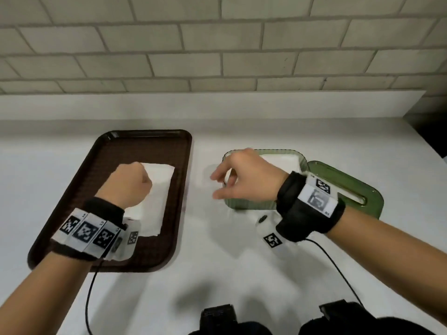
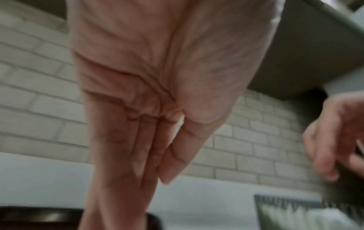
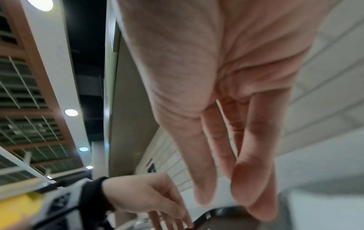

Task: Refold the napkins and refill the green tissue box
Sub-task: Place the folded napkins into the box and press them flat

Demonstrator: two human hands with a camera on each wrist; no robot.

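Observation:
A stack of white napkins [image 1: 157, 189] lies on the brown tray [image 1: 145, 134] at the left. My left hand [image 1: 135, 180] is over the stack, with its straight fingers [image 2: 145, 155] pointing down together and holding nothing. To the right the green tissue box [image 1: 249, 204] stands without its lid and has white napkins [image 1: 280, 160] inside. Its green lid [image 1: 350, 184] leans beside it on the right. My right hand [image 1: 222, 182] hovers over the box's left edge. Its fingers [image 3: 254, 179] are loose and slightly spread, and I see nothing in them.
Tray and box sit on a white counter [image 1: 217, 274] against a tiled wall [image 1: 217, 56]. A bare strip of counter separates tray and box. Black cables [image 1: 338, 269] trail from my wristbands toward dark gear [image 1: 217, 317] at the near edge.

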